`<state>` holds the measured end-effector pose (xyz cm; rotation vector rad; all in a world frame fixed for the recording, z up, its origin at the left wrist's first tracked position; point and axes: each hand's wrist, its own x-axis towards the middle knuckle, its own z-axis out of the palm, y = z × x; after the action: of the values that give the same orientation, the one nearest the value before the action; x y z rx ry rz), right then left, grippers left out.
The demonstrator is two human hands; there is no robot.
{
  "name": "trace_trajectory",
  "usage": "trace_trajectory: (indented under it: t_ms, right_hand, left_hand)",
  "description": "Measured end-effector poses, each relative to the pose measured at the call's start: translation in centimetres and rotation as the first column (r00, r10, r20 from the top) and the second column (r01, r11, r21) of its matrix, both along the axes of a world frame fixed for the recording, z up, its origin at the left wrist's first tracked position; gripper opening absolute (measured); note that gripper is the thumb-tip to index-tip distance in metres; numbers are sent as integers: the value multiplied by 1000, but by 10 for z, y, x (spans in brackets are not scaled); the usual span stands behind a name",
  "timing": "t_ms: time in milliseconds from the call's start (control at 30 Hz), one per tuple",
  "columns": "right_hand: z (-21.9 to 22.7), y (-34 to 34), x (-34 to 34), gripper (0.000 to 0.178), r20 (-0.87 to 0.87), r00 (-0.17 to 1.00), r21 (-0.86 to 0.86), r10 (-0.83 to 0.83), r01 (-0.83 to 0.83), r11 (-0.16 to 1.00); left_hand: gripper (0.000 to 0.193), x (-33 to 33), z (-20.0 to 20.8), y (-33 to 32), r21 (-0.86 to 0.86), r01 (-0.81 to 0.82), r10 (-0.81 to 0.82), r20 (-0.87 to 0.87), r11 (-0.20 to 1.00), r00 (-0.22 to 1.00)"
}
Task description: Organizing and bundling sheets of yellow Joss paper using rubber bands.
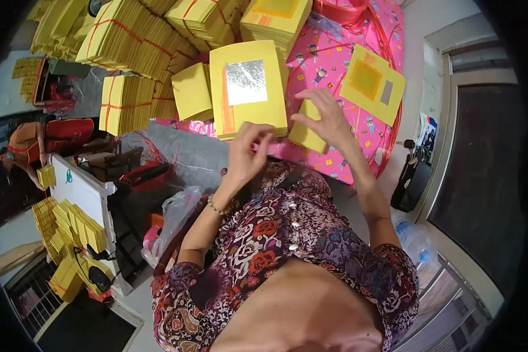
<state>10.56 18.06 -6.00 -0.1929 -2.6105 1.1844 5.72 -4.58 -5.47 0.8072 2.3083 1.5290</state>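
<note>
In front of me stands a stack of yellow paper sheets [244, 117], its top sheet bearing a silver foil square [246, 83] and an orange strip. My left hand [247, 152] is at the near edge of this stack, fingers loosely curled, thumb apart, and nothing visible in its grasp. Over a smaller yellow paper stack [308, 139] to the right hovers my right hand [328, 120], its thumb and fingers spread in a curve around nothing. Whether either hand touches paper is hard to tell.
Red-tied yellow paper bundles [126, 102] crowd the back left. Loose printed yellow sheets [372, 85] lie on the pink patterned table cover [334, 161]. Red strapping [349, 13] is coiled behind. At far left another person [32, 141] holds a yellow bundle beside a white table [79, 190].
</note>
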Motion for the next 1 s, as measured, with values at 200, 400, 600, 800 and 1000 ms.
trace_trajectory:
  t_ms: [200,400,600,800,1000]
  right_hand:
    - [-2,-28,-14,47,-104,940,292,326,-284,913]
    - [-11,-28,-16,45,-34,932,379,360,-321,868]
    - [-12,-22,-16,30,-96,907,424,410,-335,841]
    - [-4,-21,-19,13,-118,887,326,446,-389,861]
    - [-8,-15,-25,12,-50,898,11,438,-438,899]
  left_hand:
    - [25,-11,-16,-39,12,-446,444,-109,895,889]
    - [44,-8,-38,-52,-21,-482,483,9,876,876]
    - [42,-6,-37,-49,39,-446,446,29,894,895]
    - [34,-8,-31,-49,50,-413,413,20,909,911]
    - [31,-11,-23,-44,-57,-431,425,-92,901,900]
